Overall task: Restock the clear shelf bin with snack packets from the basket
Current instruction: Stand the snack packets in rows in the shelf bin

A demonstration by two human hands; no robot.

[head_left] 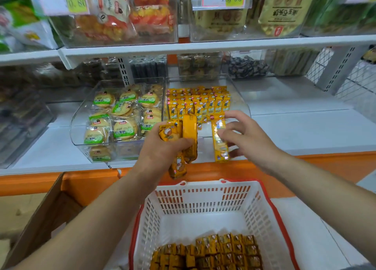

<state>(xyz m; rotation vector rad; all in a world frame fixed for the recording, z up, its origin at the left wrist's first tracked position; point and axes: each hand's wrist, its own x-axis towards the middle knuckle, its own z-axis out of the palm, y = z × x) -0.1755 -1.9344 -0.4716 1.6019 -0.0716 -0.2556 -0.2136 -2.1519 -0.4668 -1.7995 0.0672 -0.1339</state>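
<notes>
A clear shelf bin (240, 105) on the white shelf holds rows of upright yellow snack packets (198, 103) at its back; its front part is bare. My left hand (162, 151) grips a bunch of yellow packets (183, 135) in front of the bin's left side. My right hand (242, 135) pinches a single long yellow packet (219, 141) upright at the bin's front right. Below, a white basket (203, 200) with a red rim holds several more yellow packets (209, 253) at its near end.
Left of it, a second clear bin (79, 123) holds round biscuit packs with green labels. An upper shelf (183, 46) carries more bins and price tags. An orange ledge (91, 180) runs below the shelf, with a cardboard box (40, 219) at the lower left.
</notes>
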